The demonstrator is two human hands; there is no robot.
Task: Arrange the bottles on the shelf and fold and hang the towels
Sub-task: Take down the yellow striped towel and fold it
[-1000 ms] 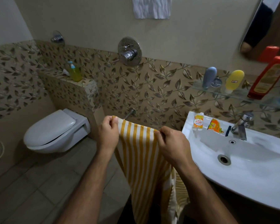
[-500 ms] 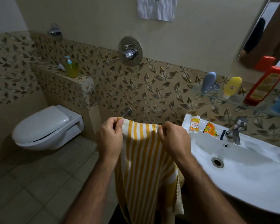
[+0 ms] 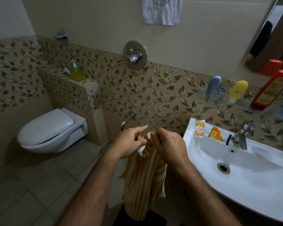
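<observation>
Just left of the sink (image 3: 203,162), the left hand (image 3: 129,142) and right hand (image 3: 169,146) meet, both pinching the top edge of the striped towel (image 3: 143,181); it hangs limp, probably light and floppy; best held by its corners.

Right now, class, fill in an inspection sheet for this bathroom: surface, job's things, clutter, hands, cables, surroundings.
Surface: glass shelf above white sink.
Job's things: grey bottle, yellow bottle and red bottle on the shelf; striped towel hanging from both hands; white towel on the wall.
Clutter: two sachets and a razor on the sink rim.
Hands: left hand and right hand pinch the towel's top, close together.
Cables: nothing seen.
Surroundings: toilet, soap dispenser on a tiled ledge.
</observation>
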